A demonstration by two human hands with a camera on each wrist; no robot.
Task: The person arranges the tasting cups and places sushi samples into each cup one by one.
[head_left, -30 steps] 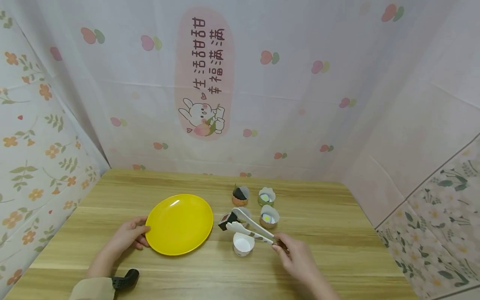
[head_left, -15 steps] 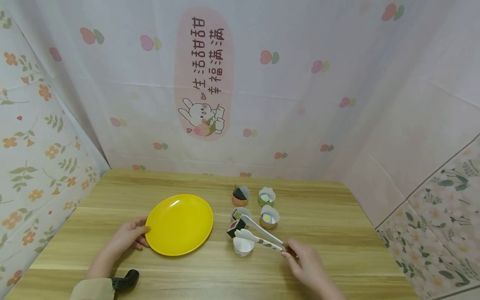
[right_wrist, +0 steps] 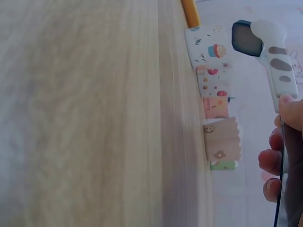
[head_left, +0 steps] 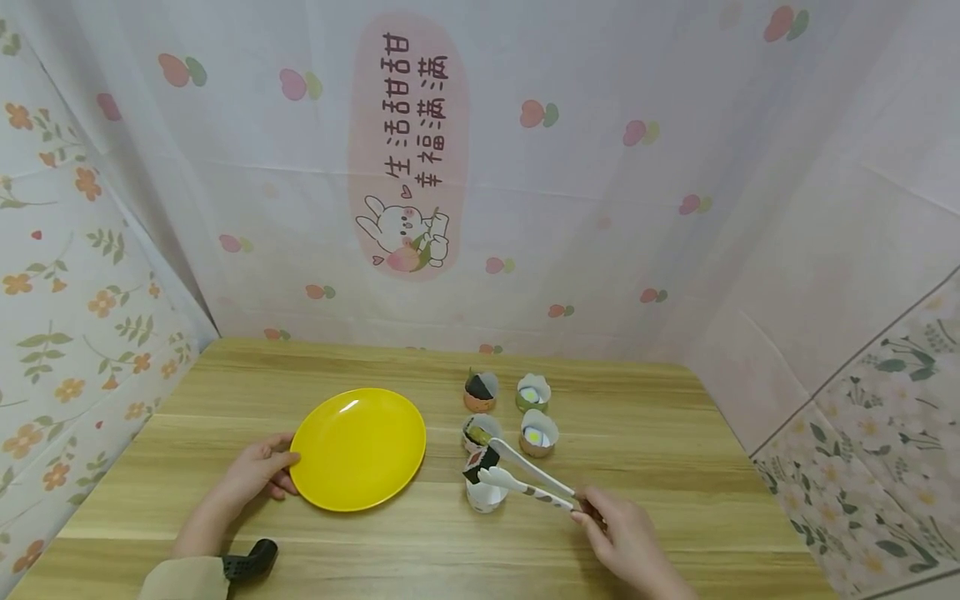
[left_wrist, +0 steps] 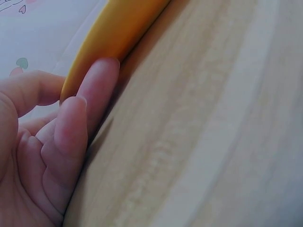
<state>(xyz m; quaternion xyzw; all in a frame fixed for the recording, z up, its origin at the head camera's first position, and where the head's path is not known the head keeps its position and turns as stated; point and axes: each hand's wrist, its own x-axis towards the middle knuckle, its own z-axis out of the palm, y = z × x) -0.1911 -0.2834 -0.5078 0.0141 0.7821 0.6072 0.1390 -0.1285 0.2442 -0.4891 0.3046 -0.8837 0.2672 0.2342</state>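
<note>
My left hand (head_left: 258,471) pinches the rim of a round yellow plate (head_left: 360,450), thumb on top and fingers beneath, as the left wrist view shows. My right hand (head_left: 622,540) grips white tongs (head_left: 534,493) with dark spots. Between the tongs' tips is a black-wrapped sushi roll (head_left: 482,463) with a reddish centre, held over a white paper cup (head_left: 486,498). In the right wrist view the roll (right_wrist: 247,39) hangs above that cup (right_wrist: 208,47), apart from it.
Behind the white cup stand paper cups with pieces inside: one with a greenish piece (head_left: 478,432), an orange one (head_left: 480,403), a green one (head_left: 533,403) and a brown one (head_left: 538,448). A printed cloth (head_left: 600,250) hangs behind the wooden table.
The right hand has moved right and toward the person, bringing the tongs and sushi roll from beside the cups to over the white cup. The left hand and plate have stayed put.
</note>
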